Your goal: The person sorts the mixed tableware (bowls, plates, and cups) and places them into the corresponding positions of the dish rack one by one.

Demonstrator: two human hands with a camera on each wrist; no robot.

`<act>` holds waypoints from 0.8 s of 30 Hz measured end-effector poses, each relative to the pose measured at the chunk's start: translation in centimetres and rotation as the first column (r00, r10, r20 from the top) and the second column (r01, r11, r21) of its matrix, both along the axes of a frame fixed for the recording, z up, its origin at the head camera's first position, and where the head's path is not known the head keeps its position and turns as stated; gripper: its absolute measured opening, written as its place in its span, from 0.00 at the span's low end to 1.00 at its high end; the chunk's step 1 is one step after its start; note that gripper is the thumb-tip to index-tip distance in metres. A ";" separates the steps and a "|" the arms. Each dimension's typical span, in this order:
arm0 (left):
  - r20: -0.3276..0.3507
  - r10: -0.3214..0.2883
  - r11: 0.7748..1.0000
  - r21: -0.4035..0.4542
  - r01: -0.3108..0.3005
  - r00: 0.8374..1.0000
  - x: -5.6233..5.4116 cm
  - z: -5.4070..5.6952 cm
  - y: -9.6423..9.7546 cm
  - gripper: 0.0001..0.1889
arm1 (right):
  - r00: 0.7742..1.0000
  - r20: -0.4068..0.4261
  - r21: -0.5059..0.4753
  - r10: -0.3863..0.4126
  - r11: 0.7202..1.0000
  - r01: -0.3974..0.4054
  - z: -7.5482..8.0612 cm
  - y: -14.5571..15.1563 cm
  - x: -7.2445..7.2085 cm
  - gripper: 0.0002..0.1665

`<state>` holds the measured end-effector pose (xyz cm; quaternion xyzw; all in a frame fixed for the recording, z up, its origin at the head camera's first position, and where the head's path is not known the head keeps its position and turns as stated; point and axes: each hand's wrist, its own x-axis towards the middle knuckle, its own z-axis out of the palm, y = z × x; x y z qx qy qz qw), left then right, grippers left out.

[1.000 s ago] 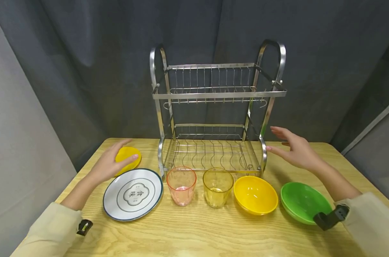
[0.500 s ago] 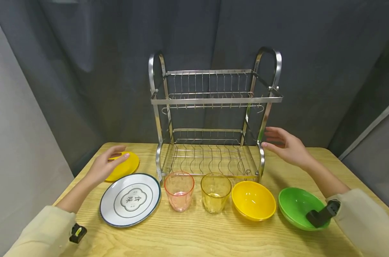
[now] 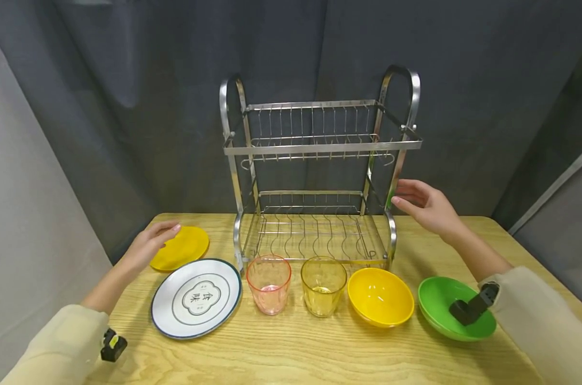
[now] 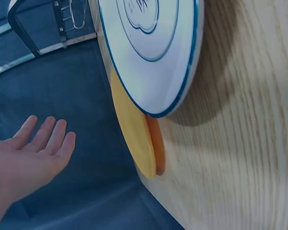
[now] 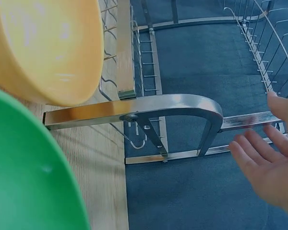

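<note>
Two-tier metal dish rack (image 3: 319, 148), standing upright between the two hands, its long axis running from the left hand's side across to the right hand's; the rack lies immediately to the left of the right hand (image 3: 430, 208), which is the nearer of the two and faces the right upright (image 3: 400, 166) with thumb and fingers apart, holding nothing; whether a fingertip meets the metal cannot be told, and the governing relation is this narrow sideways interval between hand and upright; from the left hand (image 3: 144, 248) the rack lies to the right, well apart; that hand is empty, its fingers loosely extended and, in the left wrist view, clear of the yellow plate (image 3: 189, 247), which lies just to its right; the blue-rimmed white plate (image 3: 199, 297) lies right of the left hand and closer to the person; between the hands, also closer to the person, stand the pink tumbler (image 3: 270, 294) and the yellow tumbler (image 3: 323, 294); the yellow bowl (image 3: 381, 299) sits nearer the person and left of the right hand; the green bowl (image 3: 440, 299) sits on the person's side of it.
</note>
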<state>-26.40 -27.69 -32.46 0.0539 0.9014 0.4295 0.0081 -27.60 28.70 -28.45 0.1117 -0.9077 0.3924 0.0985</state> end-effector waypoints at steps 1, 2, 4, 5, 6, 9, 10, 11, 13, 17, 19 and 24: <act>0.012 0.005 1.000 0.000 -0.005 1.000 -0.2 -0.1 -0.2 0.38 | 1.000 0.006 -0.006 -0.010 1.000 0.010 0.0 -0.1 -0.1 0.38; 0.023 0.008 1.000 0.003 -0.008 1.000 -0.3 -0.2 -0.4 0.39 | 1.000 0.010 -0.013 -0.017 1.000 0.017 0.0 -0.1 -0.1 0.38; 0.044 0.017 1.000 0.006 -0.017 0.999 -0.6 -0.4 -0.7 0.39 | 0.999 0.018 -0.030 -0.035 0.999 0.036 0.0 -0.2 -0.3 0.38; 0.055 0.020 1.000 0.009 -0.021 0.998 -0.8 -0.5 -1.0 0.39 | 0.999 0.022 -0.040 -0.042 0.998 0.043 0.0 -0.2 -0.4 0.39; 0.066 0.022 1.000 0.015 -0.023 0.998 -0.9 -0.6 -1.2 0.39 | 0.998 0.025 -0.053 -0.049 0.997 0.051 0.0 -0.2 -0.5 0.39; 0.102 0.018 0.998 0.056 -0.024 0.995 -1.4 -1.0 -1.9 0.40 | 0.997 0.031 -0.092 -0.073 0.993 0.075 -0.1 -0.3 -0.8 0.38; 0.115 0.014 0.997 0.074 -0.022 0.993 -1.5 -1.2 -2.2 0.41 | 0.996 0.033 -0.107 -0.079 0.991 0.082 -0.2 -0.3 -0.9 0.38; 0.129 0.010 0.995 0.094 -0.022 0.992 -1.7 -1.3 -2.4 0.42 | 0.996 0.036 -0.122 -0.083 0.989 0.087 -0.2 -0.4 -0.9 0.38; 0.155 0.005 0.991 0.133 -0.026 0.988 -2.0 -1.6 -2.9 0.44 | 0.995 0.041 -0.150 -0.089 0.984 0.094 -0.3 -0.4 -1.1 0.38; 0.179 0.006 0.985 0.171 -0.037 0.984 -2.3 -1.9 -3.5 0.45 | 0.995 0.053 -0.219 -0.082 0.971 0.091 -0.4 -0.5 -1.4 0.38; 0.180 0.006 0.983 0.179 -0.039 0.984 -2.4 -2.0 -3.8 0.45 | 0.996 0.056 -0.253 -0.073 0.964 0.085 -0.3 -0.5 -1.5 0.39; 0.179 0.009 0.982 0.186 -0.043 0.984 -2.7 -2.1 -4.4 0.44 | 0.998 0.047 -0.349 -0.034 0.936 0.048 -0.2 -0.7 -1.7 0.39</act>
